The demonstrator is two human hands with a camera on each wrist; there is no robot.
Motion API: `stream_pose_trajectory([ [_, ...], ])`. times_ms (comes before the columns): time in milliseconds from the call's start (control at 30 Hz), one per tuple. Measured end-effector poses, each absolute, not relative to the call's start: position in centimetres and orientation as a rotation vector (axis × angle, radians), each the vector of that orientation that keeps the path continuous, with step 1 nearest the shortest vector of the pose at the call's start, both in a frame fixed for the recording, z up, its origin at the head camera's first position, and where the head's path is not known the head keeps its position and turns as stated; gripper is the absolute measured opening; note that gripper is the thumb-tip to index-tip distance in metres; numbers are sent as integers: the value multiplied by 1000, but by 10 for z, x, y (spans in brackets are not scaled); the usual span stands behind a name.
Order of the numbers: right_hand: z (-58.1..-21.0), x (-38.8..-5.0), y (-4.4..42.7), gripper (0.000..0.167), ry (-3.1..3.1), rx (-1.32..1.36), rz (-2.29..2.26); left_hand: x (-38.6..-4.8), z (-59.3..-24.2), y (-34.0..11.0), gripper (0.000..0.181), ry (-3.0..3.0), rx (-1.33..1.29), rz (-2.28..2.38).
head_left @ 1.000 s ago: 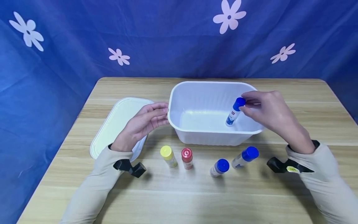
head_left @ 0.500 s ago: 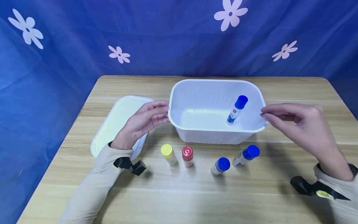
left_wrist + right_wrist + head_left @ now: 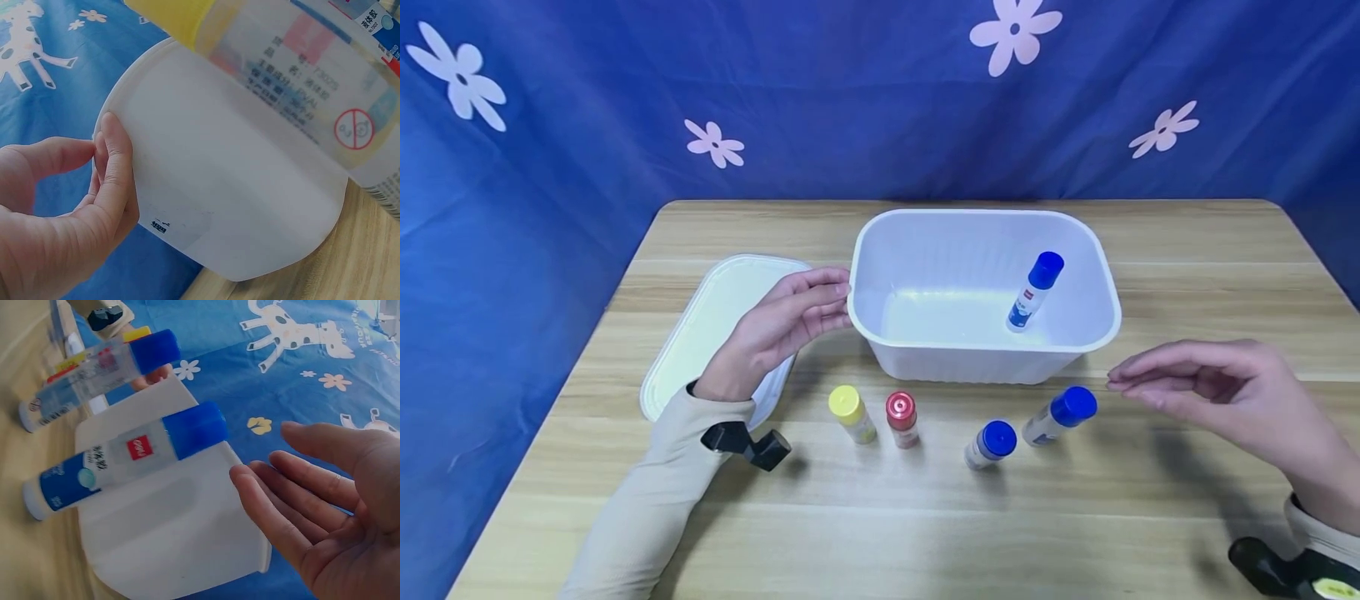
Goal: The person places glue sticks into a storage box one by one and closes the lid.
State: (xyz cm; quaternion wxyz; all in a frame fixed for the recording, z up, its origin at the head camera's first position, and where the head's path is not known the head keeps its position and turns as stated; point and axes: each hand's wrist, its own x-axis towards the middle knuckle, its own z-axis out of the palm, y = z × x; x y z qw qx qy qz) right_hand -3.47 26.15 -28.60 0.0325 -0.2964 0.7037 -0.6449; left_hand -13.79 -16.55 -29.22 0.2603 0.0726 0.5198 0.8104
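Observation:
A white plastic box stands at the back of the table. My left hand rests its fingertips and thumb against the box's left rim, also seen in the left wrist view. Inside the box a blue-capped liquid glue bottle leans against the right end. Before the box stand a yellow-capped glue bottle, a red-capped one and two blue-capped ones, the middle and the right. My right hand hovers right of them, holding nothing, its fingers loosely bent. The right wrist view shows its palm.
A white lid lies flat left of the box, partly under my left hand and forearm. Behind the wooden table hangs a blue cloth with pale flowers. Each wrist carries a small black camera.
My right hand has let go of the blue-capped glue bottle inside the box, then moved right and toward the front of the table. My left hand has stayed at the rim.

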Motion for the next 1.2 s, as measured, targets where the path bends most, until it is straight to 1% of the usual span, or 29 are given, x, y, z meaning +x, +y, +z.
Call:
stream_pose_trajectory([
  [200, -292, -34, 255, 42, 2266, -900, -1873, -137, -293, -166, 26, 1394, 188, 2204],
  [400, -293, -31, 248, 51, 2526, -918, -1565, -139, -292, -165, 27, 1372, 188, 2210],
  [500, -296, -32, 245, 53, 2537, -942, -1533, -139, -292, -165, 26, 1358, 179, 2216],
  [800, -304, -32, 239, 52, 2498, -916, -1565, -138, -294, -166, 21, 1318, 149, 2232],
  [1100, -303, -30, 236, 49, 2532, -805, -1531, -137, -293, -166, 17, 1304, 135, 2230],
  [1200, -304, -30, 234, 49, 2529, -814, -1529, -136, -292, -166, 16, 1292, 135, 2239],
])
